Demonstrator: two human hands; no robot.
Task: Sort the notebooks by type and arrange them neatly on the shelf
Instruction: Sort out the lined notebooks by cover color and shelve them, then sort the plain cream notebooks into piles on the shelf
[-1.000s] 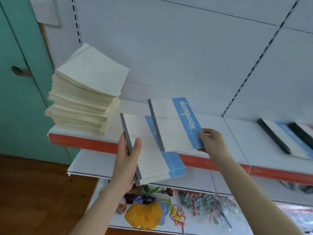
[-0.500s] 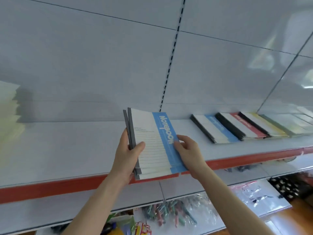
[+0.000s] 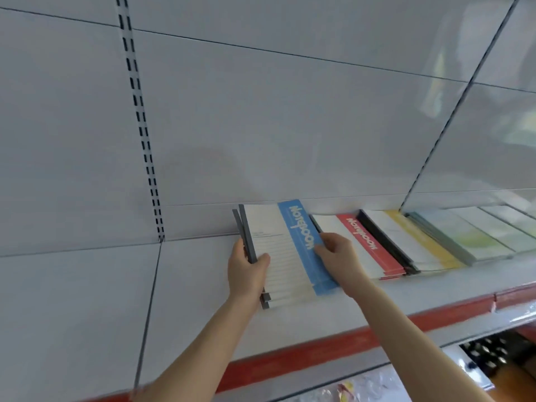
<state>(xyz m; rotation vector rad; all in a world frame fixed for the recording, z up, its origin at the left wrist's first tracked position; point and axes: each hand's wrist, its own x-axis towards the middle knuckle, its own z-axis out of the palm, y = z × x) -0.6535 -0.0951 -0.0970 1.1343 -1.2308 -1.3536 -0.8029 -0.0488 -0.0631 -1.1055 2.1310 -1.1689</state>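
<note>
- Left hand (image 3: 246, 274): fingers clamped on the grey spine edge of the blue notebooks (image 3: 285, 250), thumb on the top cover, other fingers underneath, out of sight.
- Blue notebooks: a small stack, at least two by the offset grey spines; white ruled cover with a blue band down its right side. The stack lies on or just above the shelf (image 3: 188, 300), just left of the red notebooks (image 3: 359, 245) and overlapping their left edge; contact with the shelf not resolvable.
- Handling, judged: thin, light, flexible covers; copies likely to slide on each other. Grip both long edges and square the spines before release.
- Right hand (image 3: 338, 253): fingers pressed together on the blue band, thumb hidden.
- Right of the red notebooks: yellow notebooks (image 3: 417, 245), then pale green notebooks (image 3: 475, 239), overlapping in a row.
</note>
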